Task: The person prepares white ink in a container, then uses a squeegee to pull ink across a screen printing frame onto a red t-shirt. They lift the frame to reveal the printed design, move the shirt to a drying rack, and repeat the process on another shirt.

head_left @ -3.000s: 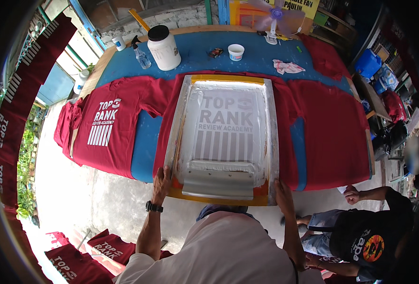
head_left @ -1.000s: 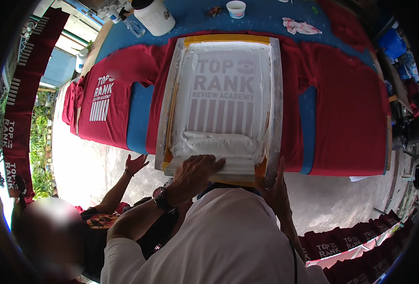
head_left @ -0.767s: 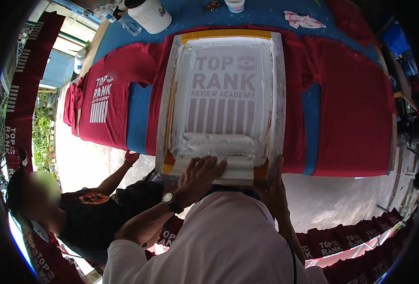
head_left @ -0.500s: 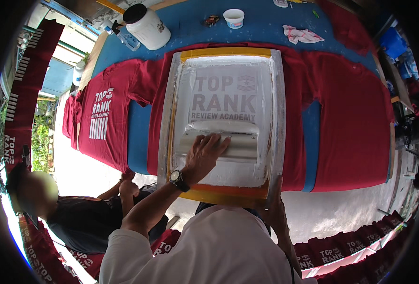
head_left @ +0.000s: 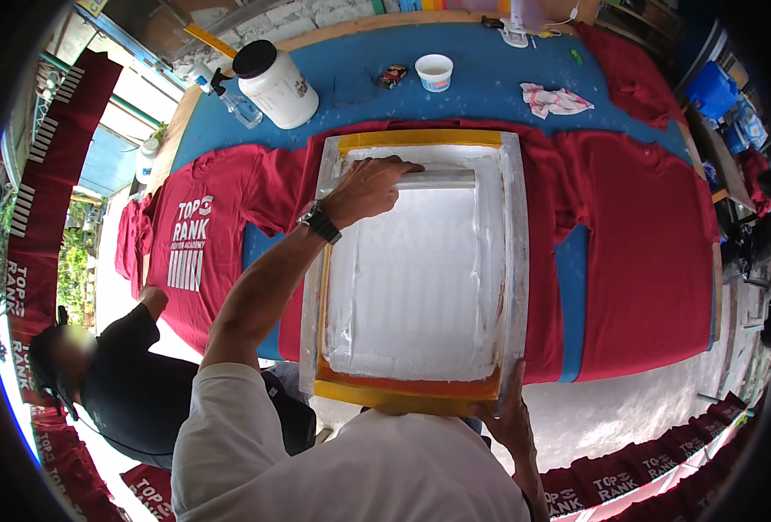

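A screen-printing frame (head_left: 512, 261), yellow-taped at its near and far ends, lies over a dark red T-shirt (head_left: 542, 296). White ink coats its mesh (head_left: 416, 304), and the stencil lettering shows only faintly through it. My left hand (head_left: 370, 188), with a watch on the wrist, is closed on a wide metal-bladed squeegee (head_left: 445, 179) at the far end of the mesh. The hand hides the squeegee's left part. At the frame's near right corner, my right hand (head_left: 509, 422) grips the edge, its fingers partly hidden.
A printed shirt (head_left: 190, 235) lies left, a plain one (head_left: 646, 261) right. Behind stand a white jar (head_left: 283, 91), spray bottle (head_left: 239, 106) and small tub (head_left: 434, 73), plus a stained cloth (head_left: 556, 99). A co-worker (head_left: 133, 374) reaches toward the printed shirt from the left.
My left hand has pushed the squeegee from mid-screen to the far end, leaving white ink over the stencil. My right hand stays at the corner. The co-worker's arm has moved toward the printed shirt.
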`<state>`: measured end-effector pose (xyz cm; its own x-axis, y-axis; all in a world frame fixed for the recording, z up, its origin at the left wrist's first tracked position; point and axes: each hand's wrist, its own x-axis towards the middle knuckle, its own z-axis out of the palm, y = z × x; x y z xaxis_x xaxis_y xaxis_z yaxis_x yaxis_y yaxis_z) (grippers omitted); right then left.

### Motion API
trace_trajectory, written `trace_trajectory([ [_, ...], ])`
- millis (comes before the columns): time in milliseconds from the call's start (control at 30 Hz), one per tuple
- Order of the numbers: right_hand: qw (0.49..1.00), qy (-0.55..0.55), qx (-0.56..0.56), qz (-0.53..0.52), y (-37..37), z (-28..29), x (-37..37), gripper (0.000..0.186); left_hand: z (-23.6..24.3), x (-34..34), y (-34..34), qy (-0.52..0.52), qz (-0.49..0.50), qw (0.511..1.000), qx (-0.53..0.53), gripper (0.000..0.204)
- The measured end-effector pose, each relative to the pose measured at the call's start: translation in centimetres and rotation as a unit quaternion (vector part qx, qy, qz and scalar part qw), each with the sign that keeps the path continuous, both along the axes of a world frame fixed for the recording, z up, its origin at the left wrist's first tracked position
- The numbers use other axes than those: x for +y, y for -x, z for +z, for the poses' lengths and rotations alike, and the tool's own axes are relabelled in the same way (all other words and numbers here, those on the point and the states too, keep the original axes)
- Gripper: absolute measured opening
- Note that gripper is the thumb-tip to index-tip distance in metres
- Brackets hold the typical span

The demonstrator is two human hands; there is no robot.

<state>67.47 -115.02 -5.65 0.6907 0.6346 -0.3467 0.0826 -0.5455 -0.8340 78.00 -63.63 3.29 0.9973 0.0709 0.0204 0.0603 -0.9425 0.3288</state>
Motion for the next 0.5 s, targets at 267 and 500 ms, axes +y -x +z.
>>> trace_trajectory([
  [267, 0.999, -0.049, 0.015, -0.004, 0.0, 0.3, 0.2, 0.127, -4.4, 4.5, -2.7, -0.053, 0.020, 0.998, -0.015, 0.063],
  [500, 0.999, -0.053, 0.001, -0.003, 0.1, 0.2, 0.1, 0.126, -5.2, -2.1, 5.0, -0.040, 0.062, 0.997, 0.009, 0.056],
])
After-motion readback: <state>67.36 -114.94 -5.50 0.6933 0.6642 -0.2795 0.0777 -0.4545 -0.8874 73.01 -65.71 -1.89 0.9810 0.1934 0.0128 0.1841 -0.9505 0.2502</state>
